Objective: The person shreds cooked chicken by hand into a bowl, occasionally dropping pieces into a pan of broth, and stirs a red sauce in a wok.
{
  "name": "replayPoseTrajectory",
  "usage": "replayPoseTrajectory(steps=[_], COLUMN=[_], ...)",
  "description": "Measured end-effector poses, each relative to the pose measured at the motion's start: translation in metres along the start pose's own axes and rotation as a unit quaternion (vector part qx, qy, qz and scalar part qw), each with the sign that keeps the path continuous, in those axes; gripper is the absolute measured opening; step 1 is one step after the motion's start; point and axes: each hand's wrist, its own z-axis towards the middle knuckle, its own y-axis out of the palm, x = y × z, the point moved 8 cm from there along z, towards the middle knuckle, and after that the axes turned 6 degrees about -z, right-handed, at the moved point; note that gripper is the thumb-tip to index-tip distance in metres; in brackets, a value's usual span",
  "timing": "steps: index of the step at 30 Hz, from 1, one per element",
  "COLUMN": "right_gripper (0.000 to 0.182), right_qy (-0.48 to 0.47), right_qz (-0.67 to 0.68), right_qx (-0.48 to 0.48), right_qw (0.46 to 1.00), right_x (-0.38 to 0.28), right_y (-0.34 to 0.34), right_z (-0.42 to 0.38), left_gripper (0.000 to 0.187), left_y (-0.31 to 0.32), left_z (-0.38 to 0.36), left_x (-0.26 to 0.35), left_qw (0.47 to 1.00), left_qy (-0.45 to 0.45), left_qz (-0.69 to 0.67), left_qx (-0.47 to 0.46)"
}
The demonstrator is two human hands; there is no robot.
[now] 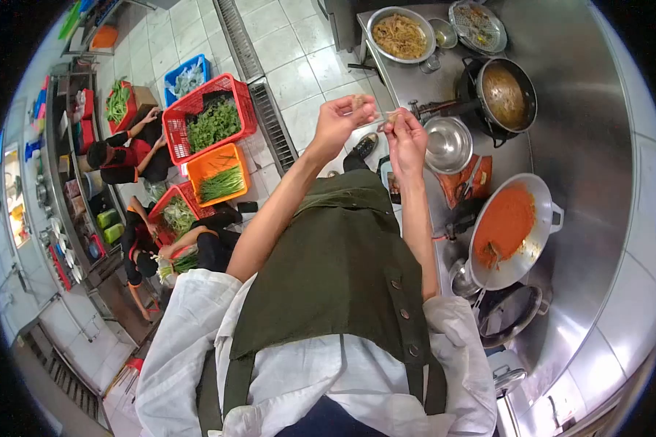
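Observation:
My left hand (337,125) is raised in front of the green apron (328,262), its fingers bent in a pinch around a small pale-brown piece (359,101). Beside it, my right hand (406,140) is closed, thumb and fingertips pressed together on another small pale bit (392,116). A thin light strand seems to run between the fingertips; what the pieces are is too small to tell. Nearest to the right hand, on the steel counter, stands a metal bowl (447,146).
On the counter (583,240) at right are a wok of red sauce (504,227), a pot of brown liquid (504,96), scissors (474,175) and a bowl of shredded food (399,36). At left, co-workers (135,156) crouch by crates of greens (210,120) near a floor drain (270,120).

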Motion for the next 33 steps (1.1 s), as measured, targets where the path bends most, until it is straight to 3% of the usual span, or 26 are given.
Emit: replayPoseTrajectory(steps=[3, 7, 15, 17, 22, 25, 29, 32, 33], right_gripper=[0.018, 0.015, 0.017, 0.018, 0.018, 0.017, 0.019, 0.019, 0.020], right_qy=[-0.022, -0.011, 0.184, 0.211, 0.198, 0.207, 0.145, 0.084, 0.061], right_qz=[-0.237, -0.381, -0.352, -0.355, -0.330, -0.156, -0.063, -0.091, -0.115], right_qx=[0.029, -0.070, -0.095, -0.105, -0.034, 0.059, 0.122, 0.156, 0.161], right_qw=[0.971, 0.922, 0.913, 0.905, 0.922, 0.964, 0.980, 0.980, 0.978], right_x=[0.003, 0.039, 0.118, 0.136, 0.150, 0.156, 0.150, 0.135, 0.130], right_y=[0.007, 0.022, 0.014, 0.019, 0.039, 0.050, 0.075, 0.093, 0.100], right_z=[0.032, 0.053, 0.034, 0.021, 0.009, 0.006, 0.009, 0.010, 0.010], left_gripper=[0.026, 0.033, 0.025, 0.025, 0.023, 0.028, 0.029, 0.028, 0.028], left_y=[-0.023, -0.048, -0.120, -0.136, -0.160, -0.161, -0.162, -0.163, -0.164], left_z=[0.026, 0.031, -0.005, -0.014, -0.006, 0.006, 0.018, 0.032, 0.034], left_x=[0.001, -0.012, -0.039, -0.044, -0.036, -0.025, -0.005, 0.008, 0.012], left_qw=[0.998, 0.984, 0.967, 0.960, 0.967, 0.976, 0.963, 0.958, 0.963], left_qy=[0.006, -0.050, -0.115, -0.175, -0.203, -0.213, -0.243, -0.224, -0.232], left_qz=[0.038, 0.144, 0.161, 0.162, 0.134, 0.035, -0.115, -0.162, -0.112], left_qx=[0.047, 0.096, 0.163, 0.145, 0.073, 0.012, -0.036, -0.073, -0.080])
